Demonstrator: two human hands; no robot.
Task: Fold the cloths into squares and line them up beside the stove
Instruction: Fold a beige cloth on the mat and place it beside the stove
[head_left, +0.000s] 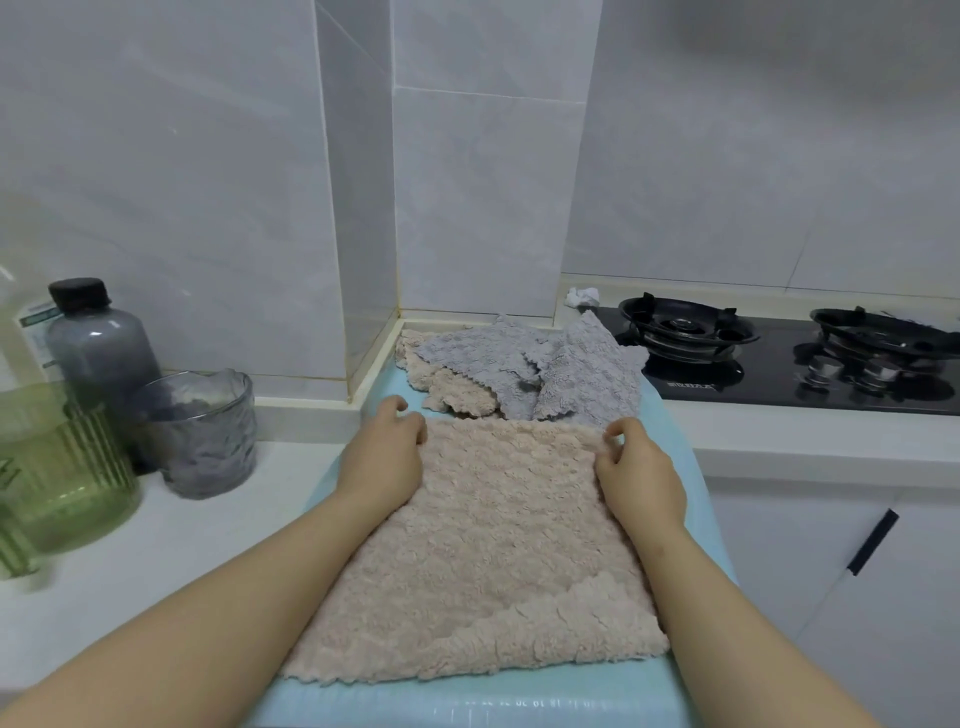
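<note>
A beige fluffy cloth (488, 561) lies spread on a light blue mat (519, 704), its near right corner folded over. My left hand (384, 457) pinches its far left corner. My right hand (639, 467) pinches its far right corner. Beyond it lies a loose heap: a second beige cloth (441, 384) under two grey cloths (483, 353), (587, 374). The black gas stove (779, 364) sits to the right of the heap.
On the white counter at left stand a grey bottle with a black cap (96, 338), a ribbed glass cup (208, 431) and a green container (57, 462). A crumpled white scrap (582, 297) lies by the stove's back corner. Tiled walls and a pillar rise behind.
</note>
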